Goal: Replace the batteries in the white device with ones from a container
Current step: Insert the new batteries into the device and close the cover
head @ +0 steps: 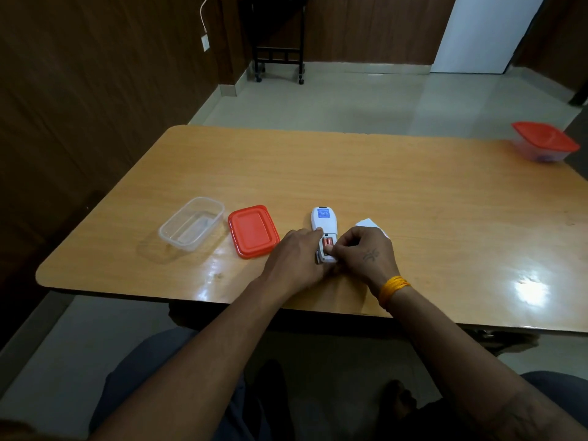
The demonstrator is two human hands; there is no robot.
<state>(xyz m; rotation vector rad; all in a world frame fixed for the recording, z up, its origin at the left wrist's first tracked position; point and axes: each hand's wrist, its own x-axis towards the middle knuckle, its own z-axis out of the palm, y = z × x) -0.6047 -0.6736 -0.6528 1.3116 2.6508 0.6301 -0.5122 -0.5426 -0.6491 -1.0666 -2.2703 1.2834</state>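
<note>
The white device [324, 221] lies face down on the table, its blue label up and its battery bay open. Orange batteries [327, 242] sit in the bay. My left hand [294, 259] grips the device's near left side. My right hand [362, 254] is at the near right side, with its fingertips pressing on a battery in the bay. To the left stand an empty clear container [192, 223] and its red lid [253, 231], lying flat between the container and the device.
A white piece [370, 225], maybe the battery cover, lies just right of the device, partly behind my right hand. A second clear container with a red lid [544, 141] sits at the wooden table's [413, 192] far right corner. A wheeled black stand [278, 36] is across the floor.
</note>
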